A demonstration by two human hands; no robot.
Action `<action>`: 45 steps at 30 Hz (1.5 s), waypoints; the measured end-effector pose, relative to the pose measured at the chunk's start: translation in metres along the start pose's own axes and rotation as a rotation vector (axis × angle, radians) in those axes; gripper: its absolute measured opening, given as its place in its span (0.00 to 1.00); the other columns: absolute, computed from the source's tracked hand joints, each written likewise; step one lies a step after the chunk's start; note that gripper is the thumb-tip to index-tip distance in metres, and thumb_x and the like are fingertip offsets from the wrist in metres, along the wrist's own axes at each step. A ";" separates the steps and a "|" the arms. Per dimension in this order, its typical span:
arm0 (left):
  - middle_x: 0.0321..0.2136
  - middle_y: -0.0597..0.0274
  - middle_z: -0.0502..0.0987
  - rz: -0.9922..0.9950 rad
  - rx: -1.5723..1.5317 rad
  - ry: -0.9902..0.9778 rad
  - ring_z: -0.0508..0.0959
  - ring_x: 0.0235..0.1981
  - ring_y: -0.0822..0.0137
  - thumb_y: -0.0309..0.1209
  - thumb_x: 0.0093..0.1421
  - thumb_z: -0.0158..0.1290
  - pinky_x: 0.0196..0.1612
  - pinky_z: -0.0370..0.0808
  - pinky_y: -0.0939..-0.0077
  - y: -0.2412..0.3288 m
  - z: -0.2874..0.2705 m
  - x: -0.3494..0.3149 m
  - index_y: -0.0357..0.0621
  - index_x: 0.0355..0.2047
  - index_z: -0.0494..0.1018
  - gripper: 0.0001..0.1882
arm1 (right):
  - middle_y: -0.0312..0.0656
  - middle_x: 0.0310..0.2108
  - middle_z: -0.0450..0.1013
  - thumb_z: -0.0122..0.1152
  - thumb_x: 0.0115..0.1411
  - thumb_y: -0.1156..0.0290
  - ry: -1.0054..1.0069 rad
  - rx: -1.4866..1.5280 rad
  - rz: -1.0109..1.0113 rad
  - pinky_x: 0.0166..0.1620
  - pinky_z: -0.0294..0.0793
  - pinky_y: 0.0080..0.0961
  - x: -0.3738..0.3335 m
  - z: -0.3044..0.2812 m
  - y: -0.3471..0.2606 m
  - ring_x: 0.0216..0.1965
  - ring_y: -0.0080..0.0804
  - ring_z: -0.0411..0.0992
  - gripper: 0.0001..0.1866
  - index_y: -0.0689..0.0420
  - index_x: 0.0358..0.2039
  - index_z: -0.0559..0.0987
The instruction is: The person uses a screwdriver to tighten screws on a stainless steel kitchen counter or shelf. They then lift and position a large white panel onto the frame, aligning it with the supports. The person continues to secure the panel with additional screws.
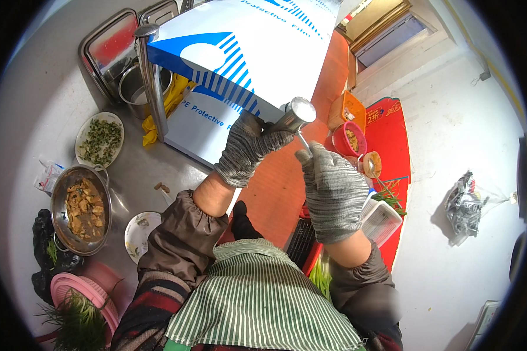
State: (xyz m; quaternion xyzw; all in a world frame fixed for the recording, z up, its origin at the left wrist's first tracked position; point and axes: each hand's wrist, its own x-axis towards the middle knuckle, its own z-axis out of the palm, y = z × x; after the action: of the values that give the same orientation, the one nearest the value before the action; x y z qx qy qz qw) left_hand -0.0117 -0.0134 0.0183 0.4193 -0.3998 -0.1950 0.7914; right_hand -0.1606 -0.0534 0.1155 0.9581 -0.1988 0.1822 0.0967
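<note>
A metal leg [297, 114] with a round, flat end stands at the near corner of a large panel [257, 41] covered in white film with blue stripes. My left hand [250, 146], in a grey knit glove, is closed around this leg below its end. A thin metal rod [303, 140] touches or nearly touches the leg's side; its exact kind is hidden. The gloved fingers of my right hand [335, 196] are wrapped around the rod's lower part. At the panel's left corner stands a similar metal leg [152, 88].
On the left, a metal surface [134, 181] holds a pan of cooked food [110, 205], a plate of chopped greens [79, 146], a pot [132, 93] and a pink basket [70, 281]. To the right are a pink bowl [338, 143], an orange bin [336, 111] and a white basket [386, 222].
</note>
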 end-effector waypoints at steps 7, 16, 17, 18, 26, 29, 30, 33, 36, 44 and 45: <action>0.44 0.55 0.75 0.022 -0.066 -0.010 0.76 0.46 0.64 0.48 0.53 0.60 0.46 0.76 0.72 0.001 0.001 -0.001 0.40 0.51 0.67 0.32 | 0.41 0.13 0.66 0.51 0.63 0.60 -0.047 0.310 0.099 0.21 0.68 0.31 0.005 0.005 0.004 0.15 0.34 0.68 0.17 0.58 0.20 0.72; 0.45 0.56 0.75 0.030 -0.039 -0.035 0.75 0.47 0.65 0.45 0.55 0.58 0.46 0.76 0.73 -0.005 -0.001 -0.002 0.40 0.52 0.67 0.30 | 0.22 0.08 0.50 0.36 0.69 0.57 -0.631 2.777 0.670 0.10 0.53 0.14 -0.002 0.058 0.017 0.05 0.11 0.49 0.23 0.58 0.26 0.74; 0.45 0.56 0.75 0.012 0.037 -0.019 0.75 0.47 0.66 0.45 0.55 0.58 0.46 0.76 0.73 -0.006 -0.002 -0.003 0.40 0.52 0.67 0.29 | 0.21 0.08 0.49 0.35 0.69 0.57 -0.677 2.960 0.567 0.10 0.53 0.14 -0.004 0.065 0.015 0.05 0.11 0.49 0.23 0.58 0.26 0.74; 0.45 0.56 0.75 -0.006 0.114 -0.002 0.75 0.47 0.66 0.45 0.56 0.58 0.46 0.75 0.74 -0.009 -0.003 -0.004 0.40 0.52 0.67 0.29 | 0.21 0.08 0.49 0.35 0.69 0.56 -0.675 2.981 0.512 0.10 0.54 0.14 -0.005 0.071 0.015 0.05 0.11 0.49 0.24 0.58 0.27 0.74; 0.53 0.54 0.69 0.127 0.570 -0.157 0.73 0.51 0.58 0.40 0.62 0.50 0.47 0.75 0.66 -0.018 -0.013 -0.005 0.54 0.59 0.60 0.26 | 0.36 0.19 0.68 0.52 0.62 0.53 -0.252 1.921 0.556 0.27 0.71 0.22 -0.013 0.058 0.024 0.18 0.25 0.67 0.21 0.61 0.31 0.74; 0.57 0.56 0.64 0.240 0.690 -0.196 0.71 0.53 0.56 0.35 0.62 0.49 0.49 0.75 0.62 -0.013 -0.016 -0.003 0.62 0.62 0.55 0.28 | 0.34 0.20 0.68 0.56 0.61 0.57 -0.099 1.610 0.530 0.29 0.70 0.22 -0.011 0.053 0.020 0.21 0.23 0.67 0.18 0.61 0.31 0.75; 0.57 0.56 0.64 0.235 0.691 -0.193 0.70 0.54 0.55 0.34 0.62 0.49 0.50 0.74 0.61 -0.011 -0.017 -0.003 0.63 0.62 0.55 0.29 | 0.34 0.20 0.69 0.57 0.60 0.58 -0.053 1.482 0.465 0.29 0.70 0.22 -0.009 0.051 0.018 0.21 0.25 0.68 0.16 0.61 0.30 0.75; 0.57 0.57 0.64 0.244 0.774 -0.190 0.70 0.54 0.55 0.31 0.61 0.49 0.51 0.73 0.61 -0.004 -0.018 -0.001 0.62 0.62 0.57 0.28 | 0.37 0.20 0.69 0.62 0.57 0.64 0.116 0.953 0.114 0.28 0.69 0.25 0.002 0.043 0.017 0.22 0.30 0.69 0.12 0.59 0.28 0.75; 0.55 0.57 0.66 0.327 0.628 -0.162 0.71 0.53 0.56 0.33 0.61 0.51 0.51 0.73 0.64 -0.003 -0.018 0.004 0.59 0.60 0.59 0.27 | 0.43 0.19 0.69 0.61 0.54 0.69 0.229 0.233 -0.325 0.24 0.67 0.33 0.013 0.030 0.023 0.22 0.41 0.68 0.07 0.58 0.27 0.73; 0.46 0.57 0.74 -0.024 0.220 -0.085 0.75 0.47 0.61 0.46 0.51 0.61 0.47 0.75 0.71 -0.015 -0.016 -0.001 0.43 0.54 0.64 0.35 | 0.46 0.17 0.70 0.52 0.59 0.72 0.154 0.110 -0.098 0.21 0.68 0.37 0.006 0.029 0.003 0.18 0.45 0.70 0.04 0.58 0.33 0.73; 0.45 0.57 0.74 -0.007 0.257 -0.063 0.75 0.47 0.62 0.47 0.50 0.62 0.47 0.75 0.71 -0.017 -0.015 -0.003 0.41 0.54 0.64 0.36 | 0.45 0.16 0.69 0.52 0.60 0.71 0.139 0.213 -0.074 0.20 0.68 0.35 0.007 0.029 0.001 0.17 0.42 0.70 0.05 0.58 0.33 0.73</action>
State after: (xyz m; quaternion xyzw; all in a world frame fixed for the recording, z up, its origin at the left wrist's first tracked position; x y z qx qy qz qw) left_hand -0.0004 -0.0136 -0.0019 0.5123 -0.4446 -0.1579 0.7176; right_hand -0.1462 -0.0639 0.0921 0.9546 -0.1358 0.2648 0.0145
